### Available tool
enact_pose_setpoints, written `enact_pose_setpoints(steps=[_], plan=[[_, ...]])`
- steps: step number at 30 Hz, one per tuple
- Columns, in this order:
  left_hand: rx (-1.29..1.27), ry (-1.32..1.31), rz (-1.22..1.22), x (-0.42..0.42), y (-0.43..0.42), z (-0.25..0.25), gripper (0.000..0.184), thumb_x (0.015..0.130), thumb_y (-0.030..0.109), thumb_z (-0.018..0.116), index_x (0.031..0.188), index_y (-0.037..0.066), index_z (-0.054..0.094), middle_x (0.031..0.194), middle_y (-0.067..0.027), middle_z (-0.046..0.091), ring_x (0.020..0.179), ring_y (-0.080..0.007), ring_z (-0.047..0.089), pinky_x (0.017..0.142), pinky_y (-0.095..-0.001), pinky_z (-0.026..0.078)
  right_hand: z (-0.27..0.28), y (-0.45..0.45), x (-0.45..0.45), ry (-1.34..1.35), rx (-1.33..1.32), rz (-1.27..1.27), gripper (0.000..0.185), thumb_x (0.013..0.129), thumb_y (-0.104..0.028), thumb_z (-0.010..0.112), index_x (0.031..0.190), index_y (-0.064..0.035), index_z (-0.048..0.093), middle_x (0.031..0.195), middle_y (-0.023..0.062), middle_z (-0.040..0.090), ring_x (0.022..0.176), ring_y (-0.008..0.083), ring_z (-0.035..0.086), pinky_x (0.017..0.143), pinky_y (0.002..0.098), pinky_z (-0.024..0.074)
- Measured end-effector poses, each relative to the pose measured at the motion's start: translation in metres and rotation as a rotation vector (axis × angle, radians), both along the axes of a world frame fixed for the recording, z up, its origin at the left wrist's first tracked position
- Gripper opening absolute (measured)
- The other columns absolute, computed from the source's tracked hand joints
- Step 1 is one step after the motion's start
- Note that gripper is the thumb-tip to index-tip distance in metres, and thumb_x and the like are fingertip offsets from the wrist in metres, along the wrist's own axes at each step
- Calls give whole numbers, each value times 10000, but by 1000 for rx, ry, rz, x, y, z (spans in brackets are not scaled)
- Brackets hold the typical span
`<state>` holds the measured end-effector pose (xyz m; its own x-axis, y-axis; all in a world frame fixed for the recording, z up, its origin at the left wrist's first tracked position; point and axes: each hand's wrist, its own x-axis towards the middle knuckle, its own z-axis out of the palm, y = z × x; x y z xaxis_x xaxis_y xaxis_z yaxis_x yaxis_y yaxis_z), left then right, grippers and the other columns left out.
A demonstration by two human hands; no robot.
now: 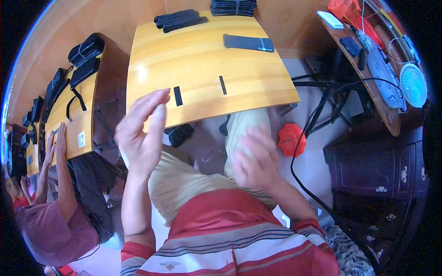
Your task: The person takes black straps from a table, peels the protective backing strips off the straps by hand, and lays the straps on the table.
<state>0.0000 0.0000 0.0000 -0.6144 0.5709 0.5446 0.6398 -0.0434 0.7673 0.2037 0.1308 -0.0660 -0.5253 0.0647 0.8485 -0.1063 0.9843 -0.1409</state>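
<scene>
My left fingers (148,102) stand apart from the thumb, a black strip (178,96) near their right on the worktop (198,60) — my right fingers (260,140), blurred, I cannot tell.

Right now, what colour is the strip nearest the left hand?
The strip is black; see head view.

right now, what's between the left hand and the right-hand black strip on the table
In the head view, the other black strip lies on the table between the left hand and the right-hand strip.
</scene>
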Motion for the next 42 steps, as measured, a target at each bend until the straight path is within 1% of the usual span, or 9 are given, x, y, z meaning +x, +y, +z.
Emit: enact_pose_setpoints(steps=[1, 3, 7, 10, 18, 22, 28, 31, 42], plan=[[-66, 70, 11, -9, 5, -18, 218, 867, 41, 639, 1072, -24, 670, 1040, -166, 685, 988, -254, 660, 860, -332, 513, -10, 13, -15, 11, -81, -72, 229, 754, -76, 698, 975, -55, 641, 1088, 130, 635, 1059, 332, 603, 1006, 483, 431], [-165, 169, 31, -28, 9, -60, 219, 864, 56, 653, 1072, -8, 673, 1050, -172, 682, 996, -274, 660, 877, -344, 508, -24, 51, -36, -66, -159, -150, 216, 751, -27, 684, 961, -38, 638, 1072, 133, 639, 1062, 340, 599, 1007, 492, 425], [-299, 328, 59, -55, 9, -114, 249, 840, 66, 665, 1083, 12, 670, 1093, -173, 657, 1015, -327, 632, 885, -381, 509, -54, 146, -66, -95, -165, -304, 215, 757, -36, 669, 972, -36, 657, 1068, 150, 646, 1060, 335, 593, 960, 450, 456], [-351, 316, 67, -65, 11, -129, 275, 830, 77, 669, 1099, 17, 664, 1122, -163, 644, 1038, -329, 613, 888, -398, 505, -71, 211, -86, -208, -163, -439, 230, 782, -70, 646, 1008, -33, 666, 1110, 163, 641, 1096, 341, 571, 954, 440, 459], [-355, 185, 114, -76, 26, -135, 273, 811, 89, 689, 1067, -3, 668, 1115, -173, 646, 1024, -339, 616, 884, -396, 496, -99, 325, -164, -397, 34, -537, 335, 872, -281, 573, 1092, -53, 683, 1190, 140, 625, 1136, 343, 546, 1007, 469, 390], [-387, 188, 112, -76, 29, -130, 274, 789, 99, 711, 1043, 4, 675, 1102, -166, 651, 1010, -332, 622, 872, -391, 493, -92, 343, -196, -532, -42, -541, 360, 890, -354, 548, 1117, -113, 690, 1184, 137, 621, 1071, 346, 555, 920, 482, 421], [-416, 216, 127, -78, 32, -129, 287, 747, 128, 740, 1010, 24, 692, 1087, -126, 655, 993, -302, 623, 833, -381, 491, -75, 339, -236, -696, -82, -779, 402, 897, -461, 545, 1158, -191, 688, 1102, 87, 621, 1001, 329, 567, 893, 472, 456], [-391, 200, 121, -80, 32, -129, 279, 747, 130, 740, 1002, 25, 696, 1076, -119, 659, 993, -295, 625, 828, -376, 494, -78, 342, -243, -757, -139, -825, 458, 893, -514, 518, 1218, -220, 655, 1171, 98, 572, 1067, 331, 536, 894, 510, 423], [-351, 151, 121, -81, 28, -129, 266, 739, 110, 751, 982, 17, 697, 1074, -144, 668, 998, -310, 636, 854, -382, 504, -84, 338, -238, -730, -176, -869, 488, 903, -536, 496, 1221, -199, 650, 1217, 119, 556, 1132, 356, 500, 914, 545, 416]])
